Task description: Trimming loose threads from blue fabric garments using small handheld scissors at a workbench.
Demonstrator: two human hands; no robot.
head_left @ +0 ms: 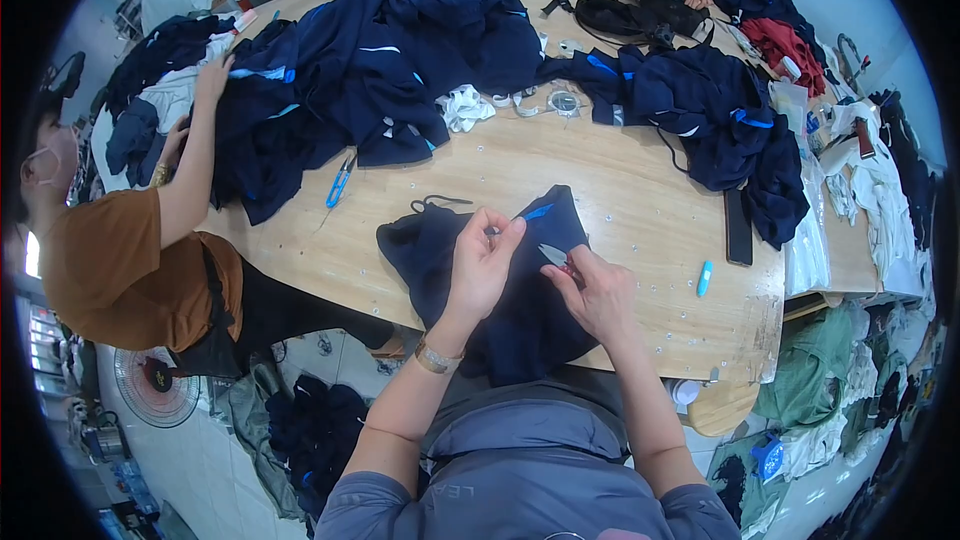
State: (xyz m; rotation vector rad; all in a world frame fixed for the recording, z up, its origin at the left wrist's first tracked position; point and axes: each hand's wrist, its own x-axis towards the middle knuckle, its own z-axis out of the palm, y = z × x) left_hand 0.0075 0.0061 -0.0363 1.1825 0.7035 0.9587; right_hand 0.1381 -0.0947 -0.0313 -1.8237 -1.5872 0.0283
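Observation:
A navy garment [535,320] lies over the table's near edge and hangs toward my lap; a dark drawstring [441,203] curls from its far left side. My left hand [483,262] is closed in a pinch on the cloth, beside a bright blue patch [540,211] on it. In my right hand [603,297] I grip small thread snips [553,255], their metal blades pointing left toward the cloth, just below the blue patch. Most of the snips' handle is hidden by my fingers.
Blue-handled snips [340,183] lie left on the wooden table [660,240]. Navy garments [430,30] are heaped beyond, more [710,100] to the right. A phone [738,227] and a turquoise marker [704,278] rest at right. A person in brown [150,250] works at left; others' hands are across.

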